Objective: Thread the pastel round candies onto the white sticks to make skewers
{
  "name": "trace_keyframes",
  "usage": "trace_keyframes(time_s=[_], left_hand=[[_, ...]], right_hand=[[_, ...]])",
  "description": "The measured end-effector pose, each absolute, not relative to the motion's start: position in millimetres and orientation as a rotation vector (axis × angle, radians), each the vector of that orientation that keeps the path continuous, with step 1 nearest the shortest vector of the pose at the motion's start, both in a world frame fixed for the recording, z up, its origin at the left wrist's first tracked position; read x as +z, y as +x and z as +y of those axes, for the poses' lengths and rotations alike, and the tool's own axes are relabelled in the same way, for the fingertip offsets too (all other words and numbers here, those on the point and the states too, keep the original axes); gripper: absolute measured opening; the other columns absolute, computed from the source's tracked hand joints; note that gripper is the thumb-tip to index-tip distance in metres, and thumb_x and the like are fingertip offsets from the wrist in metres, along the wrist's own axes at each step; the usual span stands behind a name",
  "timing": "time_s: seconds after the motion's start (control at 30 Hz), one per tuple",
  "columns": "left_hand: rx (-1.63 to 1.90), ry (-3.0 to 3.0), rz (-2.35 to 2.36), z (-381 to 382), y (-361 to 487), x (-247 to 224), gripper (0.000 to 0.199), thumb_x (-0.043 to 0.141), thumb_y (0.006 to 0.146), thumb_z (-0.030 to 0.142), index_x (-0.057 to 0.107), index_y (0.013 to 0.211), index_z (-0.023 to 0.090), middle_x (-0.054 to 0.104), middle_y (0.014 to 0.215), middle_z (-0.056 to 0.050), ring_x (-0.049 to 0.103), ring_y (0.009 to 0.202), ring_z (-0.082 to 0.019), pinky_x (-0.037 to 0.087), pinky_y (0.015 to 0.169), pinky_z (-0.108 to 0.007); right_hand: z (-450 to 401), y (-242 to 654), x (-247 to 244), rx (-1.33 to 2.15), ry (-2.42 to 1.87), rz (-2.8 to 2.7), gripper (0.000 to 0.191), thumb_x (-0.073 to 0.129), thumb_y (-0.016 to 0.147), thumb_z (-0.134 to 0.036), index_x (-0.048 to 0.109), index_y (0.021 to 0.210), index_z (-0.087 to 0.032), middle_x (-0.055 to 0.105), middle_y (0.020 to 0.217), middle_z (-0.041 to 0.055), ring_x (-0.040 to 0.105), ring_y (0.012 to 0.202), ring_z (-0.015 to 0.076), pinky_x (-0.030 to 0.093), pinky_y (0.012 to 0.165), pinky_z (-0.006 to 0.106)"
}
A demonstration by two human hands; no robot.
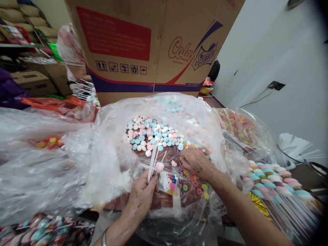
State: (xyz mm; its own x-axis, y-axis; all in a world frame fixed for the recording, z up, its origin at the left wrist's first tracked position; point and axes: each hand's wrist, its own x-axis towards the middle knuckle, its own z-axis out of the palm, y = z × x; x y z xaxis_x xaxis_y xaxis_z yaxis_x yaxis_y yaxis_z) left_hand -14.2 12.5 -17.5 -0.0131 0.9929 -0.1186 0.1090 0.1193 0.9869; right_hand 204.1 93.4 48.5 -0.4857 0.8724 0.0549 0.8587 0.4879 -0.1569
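My left hand (143, 188) is closed around several white sticks (153, 159) that point up and away from me. A pink-and-white marshmallow (159, 166) is by the sticks, near a thin stick. Fingers curled down, my right hand (196, 162) reaches to the edge of the colourful ring-shaped candies (196, 183); its fingertips are hidden, so what they pinch is unclear. Beyond both hands lies a spread of pink, blue and white marshmallows (159, 135) on clear plastic. A small pink piece (174, 163) lies between the hands, above a printed card (169, 182).
A large cardboard box (159, 44) stands behind the marshmallows. Clear plastic bags (51, 171) cover the left side. On the right are finished marshmallow skewers (276, 181) and a bag of orange candies (238, 123). Another person (73, 51) is behind the box, at left.
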Motion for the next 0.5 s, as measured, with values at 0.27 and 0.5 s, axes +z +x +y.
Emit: trace_keyframes(time_s=[0.27, 0.5], left_hand=[[0.962, 1.310, 1.299, 8.7, -15.1, 0.4, 0.027, 0.048, 0.089, 0.036, 0.056, 0.069, 0.021, 0.051, 0.054, 0.005, 0.044, 0.054, -0.015, 0.032, 0.056, -0.026], [0.915, 1.377, 1.330, 8.6, -14.8, 3.8, 0.027, 0.044, 0.090, 0.038, 0.054, 0.071, 0.021, 0.050, 0.057, 0.005, 0.046, 0.058, -0.016, 0.033, 0.060, -0.027]], right_hand=[[89.7, 173.8, 37.3, 1.362, -1.276, -1.300, 0.028, 0.072, 0.071, -0.035, 0.067, 0.092, -0.017, 0.066, 0.063, -0.0004, 0.061, 0.055, 0.0147, 0.049, 0.057, 0.028], [84.9, 163.4, 34.3, 1.357, -1.194, -1.133, 0.027, 0.079, 0.066, -0.034, 0.068, 0.083, -0.018, 0.067, 0.065, -0.0008, 0.063, 0.059, 0.0141, 0.051, 0.053, 0.024]])
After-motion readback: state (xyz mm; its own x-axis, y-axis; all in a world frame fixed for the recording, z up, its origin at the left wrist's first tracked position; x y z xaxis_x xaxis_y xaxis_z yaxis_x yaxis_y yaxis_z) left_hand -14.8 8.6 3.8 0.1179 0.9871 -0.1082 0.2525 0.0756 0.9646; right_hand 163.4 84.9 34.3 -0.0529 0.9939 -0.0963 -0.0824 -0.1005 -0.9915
